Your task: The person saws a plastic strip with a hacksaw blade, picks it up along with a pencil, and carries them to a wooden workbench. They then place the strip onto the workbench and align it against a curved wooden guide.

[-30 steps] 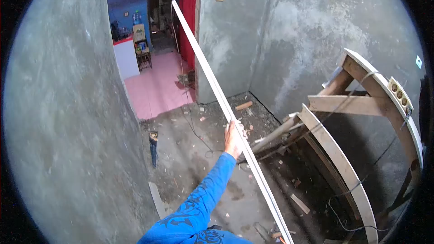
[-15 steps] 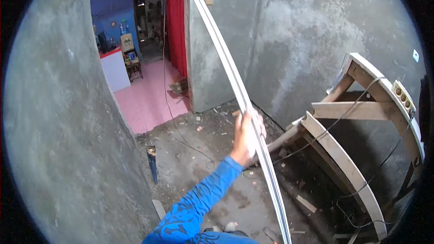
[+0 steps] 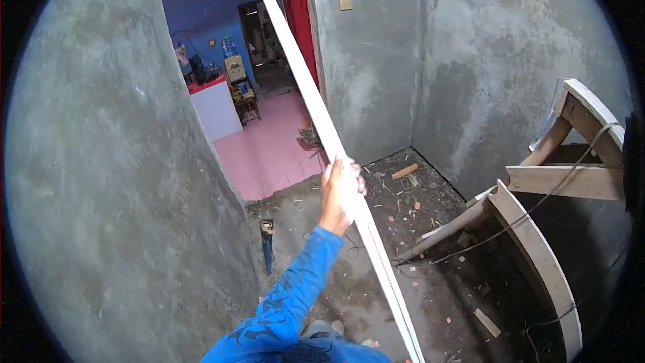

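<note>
My left hand (image 3: 341,191), in a blue sleeve, is closed around a long white trim strip (image 3: 299,67). The fingers wrap over its right side. Slanting across the view, the strip runs from the top edge, in front of the doorway, down to the bottom edge right of centre. A lengthwise groove shows on its lower part. Both its ends lie outside the view. My right hand does not show. Below the held strip, my feet stand on the rough floor (image 3: 356,296).
A handsaw (image 3: 267,249) stands near the left wall (image 3: 134,161). On the right, a curved wooden frame (image 3: 537,249) carries a dark cable (image 3: 531,212). Wood scraps (image 3: 404,172) litter the floor. Beyond the doorway lies a pink floor (image 3: 269,141) with a white counter (image 3: 216,111).
The view has swung left, so the doorway and frame appear farther right. My left hand and the strip sit slightly more to the left, and the strip shows a broader white face.
</note>
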Demonstrator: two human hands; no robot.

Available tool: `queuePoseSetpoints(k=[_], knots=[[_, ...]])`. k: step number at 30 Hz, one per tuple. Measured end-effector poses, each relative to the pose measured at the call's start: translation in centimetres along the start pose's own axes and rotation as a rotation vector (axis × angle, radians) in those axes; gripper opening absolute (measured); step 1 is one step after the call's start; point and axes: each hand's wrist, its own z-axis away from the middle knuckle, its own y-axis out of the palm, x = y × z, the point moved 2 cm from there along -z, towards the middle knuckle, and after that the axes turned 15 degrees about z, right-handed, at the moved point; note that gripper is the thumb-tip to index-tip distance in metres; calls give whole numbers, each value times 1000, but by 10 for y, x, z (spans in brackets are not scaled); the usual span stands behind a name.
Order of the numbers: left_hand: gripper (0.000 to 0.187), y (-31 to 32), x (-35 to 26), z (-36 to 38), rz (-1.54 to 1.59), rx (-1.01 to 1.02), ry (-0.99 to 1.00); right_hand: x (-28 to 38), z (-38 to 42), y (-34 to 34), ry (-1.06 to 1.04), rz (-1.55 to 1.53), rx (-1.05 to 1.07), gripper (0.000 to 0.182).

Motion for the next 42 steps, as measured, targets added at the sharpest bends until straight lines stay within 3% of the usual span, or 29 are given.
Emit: queuePoseSetpoints(k=[5, 6, 7, 8, 9, 11, 12, 15, 16, 18, 20, 23, 25, 28, 30, 31, 33, 34, 35, 37, 38, 39, 41, 42], knots=[[27, -48, -47, -57, -87, -138, 41, 45, -9, 10, -13, 13, 113, 49], [26, -65, -59, -81, -151, -79, 73, 51, 3, 12, 8, 27, 144, 49], [24, -73, -73, -103, -125, -102, 61, 57, -11, 35, -91, 31, 29, 50], [25, -83, -88, -129, -117, -72, 61, 82, -34, 33, -6, 38, 246, 57], [27, -96, -102, -160, -49, -50, 25, 117, -53, 28, -47, -104, -111, 40], [31, -122, -134, -222, -131, 34, 60, 180, -95, 10, -47, -85, 41, 39], [32, -142, -155, -260, -83, 52, 2, 221, -116, -5, -117, -94, -42, 31], [35, -186, -221, -358, -271, 23, 102, 311, -166, 12, -226, -116, -229, 28], [35, -199, -247, -385, -361, 61, 112, 352, -181, -6, -189, -147, -91, 27], [34, -232, -296, -453, -380, 11, 131, 405, -212, -6, -220, -160, -21, 28], [34, -260, -349, -518, -408, 46, 32, 461, -239, -8, -224, -260, -106, 33], [40, -306, -424, -630, -586, -99, 189, 531, -279, -10, -223, -248, -79, 35], [47, -335, -468, -703, -586, -91, 147, 572, -311, -16, -173, -266, -74, 35], [49, -329, -491, -735, -749, -47, 291, 623, -357, -8, -209, -357, -64, 33], [43, -377, -563, -811, -959, 226, 270, 654, -386, 6, -326, -397, -153, 31], [45, -363, -552, -787, -1477, 544, 638, 669, -400, 10, -319, -410, -161, 31], [55, -343, -567, -777, -1656, 514, 662, 704, -438, 17, -429, -505, -60, 30], [64, -346, -583, -788, -1665, 610, 659, 723, -455, 23, -434, -488, -42, 30], [68, -364, -606, -811, -1408, 632, 578, 741, -475, 24, -486, -487, 46, 31], [54, -367, -670, -870, -1253, 128, 289, 771, -508, 20, -540, -453, 11, 28], [41, -371, -662, -865, -1360, 342, 587, 787, -528, 27, -559, -410, -12, 31], [64, -355, -675, -877, -1235, 25, 211, 800, -547, 31, -550, -411, -7, 31], [71, -376, -691, -904, -1345, 179, 365, 816, -589, 33, -591, -375, -102, 35], [70, -356, -665, -901, -1449, 163, 347, 821, -613, 35, -601, -371, -124, 35]])
